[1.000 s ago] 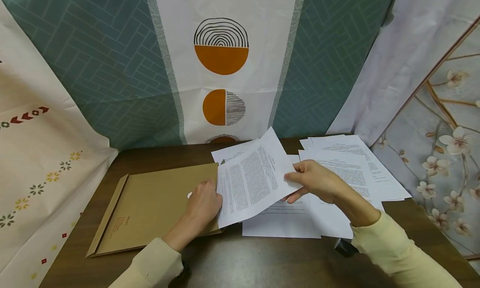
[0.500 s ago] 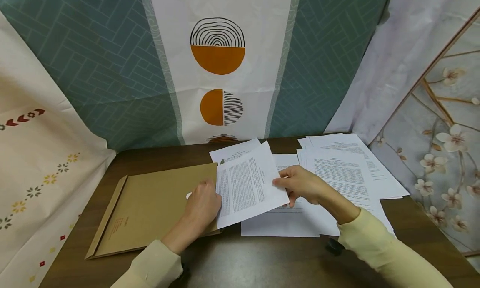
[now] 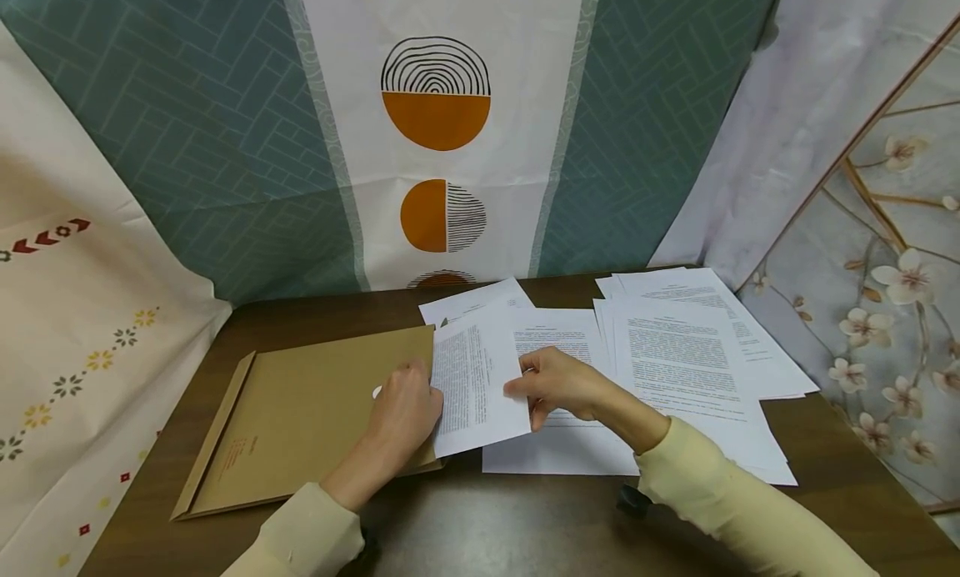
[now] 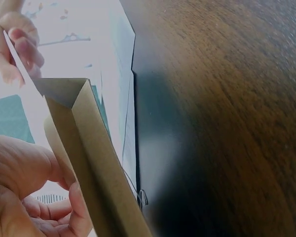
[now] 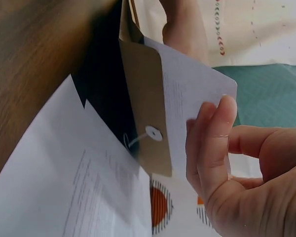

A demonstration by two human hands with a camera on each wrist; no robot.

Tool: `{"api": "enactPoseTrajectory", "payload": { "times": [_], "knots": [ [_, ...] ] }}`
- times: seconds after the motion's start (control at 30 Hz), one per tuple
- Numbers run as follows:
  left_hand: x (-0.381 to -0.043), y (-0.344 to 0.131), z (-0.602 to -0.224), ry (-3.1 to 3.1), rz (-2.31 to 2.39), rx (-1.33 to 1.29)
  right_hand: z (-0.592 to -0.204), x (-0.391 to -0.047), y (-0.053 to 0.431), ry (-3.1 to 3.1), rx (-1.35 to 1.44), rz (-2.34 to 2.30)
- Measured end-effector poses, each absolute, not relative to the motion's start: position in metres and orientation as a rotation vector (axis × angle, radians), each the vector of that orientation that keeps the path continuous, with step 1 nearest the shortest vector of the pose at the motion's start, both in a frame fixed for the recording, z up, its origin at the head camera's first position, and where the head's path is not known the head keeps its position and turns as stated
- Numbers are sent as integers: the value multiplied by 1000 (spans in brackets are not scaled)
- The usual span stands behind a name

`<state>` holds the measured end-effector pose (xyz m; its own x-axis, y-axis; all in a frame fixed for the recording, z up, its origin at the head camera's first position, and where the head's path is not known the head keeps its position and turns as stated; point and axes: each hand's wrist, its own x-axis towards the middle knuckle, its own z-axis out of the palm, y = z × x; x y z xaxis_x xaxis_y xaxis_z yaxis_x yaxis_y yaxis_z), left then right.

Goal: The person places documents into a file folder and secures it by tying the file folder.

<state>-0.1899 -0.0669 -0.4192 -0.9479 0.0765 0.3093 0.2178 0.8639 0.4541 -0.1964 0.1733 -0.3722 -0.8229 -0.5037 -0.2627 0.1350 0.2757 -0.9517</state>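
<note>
A brown kraft document envelope (image 3: 315,402) lies at the left with its open end facing right. My left hand (image 3: 405,406) pinches the top layer at that opening; the left wrist view shows the envelope mouth (image 4: 71,98) spread apart. In my right hand (image 3: 562,385), thumb and fingers pinch the right edge of a printed sheet (image 3: 476,381). The sheet's left part is hidden inside the envelope. Below it, in the right wrist view, the envelope flap (image 5: 143,89) extends out, bearing a white button (image 5: 154,133) with a string.
Printed papers (image 3: 675,352) lie spread and overlapping on the right of the dark wooden table (image 3: 480,527). Another paper (image 3: 480,298) sticks out behind the envelope. Patterned cloth (image 3: 435,143) hangs at the back and both sides.
My right hand has moved left, and the sheet has slid further into the envelope, so less of it shows. My left hand keeps its hold at the opening.
</note>
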Motion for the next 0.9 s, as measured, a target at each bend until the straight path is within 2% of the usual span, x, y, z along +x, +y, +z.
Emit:
{"api": "enactPoseTrajectory", "payload": {
  "times": [0.47,0.9],
  "knots": [
    [-189,-68,-415,-2779,-749,-205,-379,-200,131,2016,-361,-1654],
    [-188,-72,-414,-2747,-753,-229,-388,-204,119,1921,-426,-1709]
  ]
}}
